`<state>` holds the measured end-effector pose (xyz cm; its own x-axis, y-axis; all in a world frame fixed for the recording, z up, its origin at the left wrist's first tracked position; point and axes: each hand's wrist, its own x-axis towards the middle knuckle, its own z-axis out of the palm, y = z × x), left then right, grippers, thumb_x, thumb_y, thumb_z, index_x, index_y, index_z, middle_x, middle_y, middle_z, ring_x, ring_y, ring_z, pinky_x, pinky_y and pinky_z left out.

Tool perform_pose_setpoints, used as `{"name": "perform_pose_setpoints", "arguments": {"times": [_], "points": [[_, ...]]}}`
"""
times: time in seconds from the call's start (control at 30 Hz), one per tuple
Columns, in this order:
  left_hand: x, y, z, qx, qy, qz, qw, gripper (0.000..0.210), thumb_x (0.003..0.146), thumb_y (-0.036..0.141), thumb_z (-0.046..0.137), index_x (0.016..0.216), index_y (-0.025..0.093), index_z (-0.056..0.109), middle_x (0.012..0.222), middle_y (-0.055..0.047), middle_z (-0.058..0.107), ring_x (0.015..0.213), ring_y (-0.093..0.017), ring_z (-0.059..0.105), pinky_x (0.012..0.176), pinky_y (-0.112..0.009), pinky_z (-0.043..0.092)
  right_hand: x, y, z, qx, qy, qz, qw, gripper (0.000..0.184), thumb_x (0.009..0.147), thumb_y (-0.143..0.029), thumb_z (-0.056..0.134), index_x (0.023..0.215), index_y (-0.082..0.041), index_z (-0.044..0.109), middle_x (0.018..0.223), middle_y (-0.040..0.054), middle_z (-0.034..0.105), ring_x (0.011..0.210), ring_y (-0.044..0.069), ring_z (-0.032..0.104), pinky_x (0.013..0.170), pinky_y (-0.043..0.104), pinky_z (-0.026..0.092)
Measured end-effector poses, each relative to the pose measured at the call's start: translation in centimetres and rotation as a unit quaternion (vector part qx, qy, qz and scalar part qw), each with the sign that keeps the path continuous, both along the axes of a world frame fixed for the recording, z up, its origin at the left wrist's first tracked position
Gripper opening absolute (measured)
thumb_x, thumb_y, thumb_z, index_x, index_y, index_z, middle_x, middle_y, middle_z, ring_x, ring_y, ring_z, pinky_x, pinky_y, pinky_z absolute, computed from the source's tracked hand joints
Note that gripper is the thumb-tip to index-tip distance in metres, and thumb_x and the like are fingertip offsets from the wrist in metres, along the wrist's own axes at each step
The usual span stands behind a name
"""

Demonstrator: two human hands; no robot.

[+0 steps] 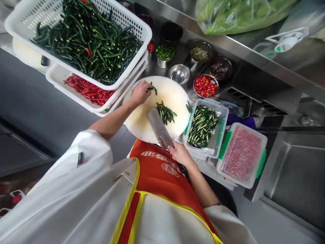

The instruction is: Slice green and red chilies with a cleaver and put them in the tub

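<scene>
My left hand is over the far left of the round white cutting board, its fingers pinched on green chili peppers. Closed round a cleaver is my right hand, at the board's near right edge. The broad blade lies slanted over the board, its tip end close to a pile of cut green chilies. One more cut piece rests at the board's right rim.
Left stand a white basket of green chilies and a tray of red ones. Right are a plastic box of cut green chilies and a lidded box of pinkish food. Behind are a metal bowl and cut red peppers.
</scene>
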<state>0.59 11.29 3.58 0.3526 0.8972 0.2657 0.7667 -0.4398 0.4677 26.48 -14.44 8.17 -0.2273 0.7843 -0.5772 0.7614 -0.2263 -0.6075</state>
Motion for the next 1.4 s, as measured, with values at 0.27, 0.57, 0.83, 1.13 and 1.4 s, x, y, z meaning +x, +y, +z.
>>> {"name": "perform_pose_setpoints", "arguments": {"times": [0.27,0.57,0.83,1.13,1.4], "points": [[-2.9,-13.2,-1.9,-0.044,0.072,-0.189,0.978,0.021,0.096,0.031,0.051,0.104,0.018,0.065,0.111,-0.012,0.063,0.099,-0.022,0.058,0.086,-0.035,0.049,-0.1,1.4,0.2,0.007,-0.029,0.014,0.999,0.02,0.096,-0.033,0.044,0.092,-0.019,0.058,0.063,0.0014,0.064,0.063,0.018,0.062,0.062,0.026,0.038],[-4.6,-14.7,-3.8,-0.029,0.044,-0.166,0.985,0.029,0.1,0.028,0.043,0.107,0.017,0.068,0.105,-0.011,0.065,0.095,-0.019,0.059,0.085,-0.034,0.05,-2.0,1.8,1.3,0.053,-0.1,0.092,0.989,0.019,0.096,-0.03,0.045,0.093,-0.017,0.059,0.085,0.0093,0.071,0.08,0.021,0.065,0.069,0.028,0.034],[-5.1,-13.1,-4.4,-0.029,0.0,-0.229,0.973,0.027,0.1,0.028,0.043,0.103,0.018,0.068,0.106,-0.009,0.066,0.098,-0.019,0.057,0.09,-0.035,0.05,-2.6,2.5,3.9,0.02,-0.112,0.135,0.984,0.02,0.098,-0.032,0.043,0.097,-0.018,0.057,0.093,0.0106,0.072,0.087,0.021,0.066,0.069,0.027,0.034],[-5.4,-12.2,-4.9,-0.015,-0.01,-0.28,0.96,0.028,0.101,0.024,0.041,0.097,0.017,0.067,0.101,-0.009,0.067,0.096,-0.018,0.058,0.09,-0.035,0.05,-4.3,4.0,3.6,-0.016,-0.117,0.134,0.984,0.017,0.097,-0.025,0.045,0.098,-0.016,0.058,0.095,0.0128,0.072,0.088,0.022,0.066,0.071,0.026,0.037],[-5.7,-11.9,-4.7,-0.023,-0.037,-0.287,0.957,0.026,0.1,0.025,0.043,0.096,0.017,0.067,0.099,-0.009,0.066,0.097,-0.019,0.058,0.089,-0.035,0.05,-6.9,4.6,-0.3,0.032,-0.091,0.013,0.995,0.015,0.094,-0.029,0.047,0.09,-0.018,0.057,0.078,0.0079,0.071,0.081,0.022,0.066,0.072,0.027,0.039]]}}
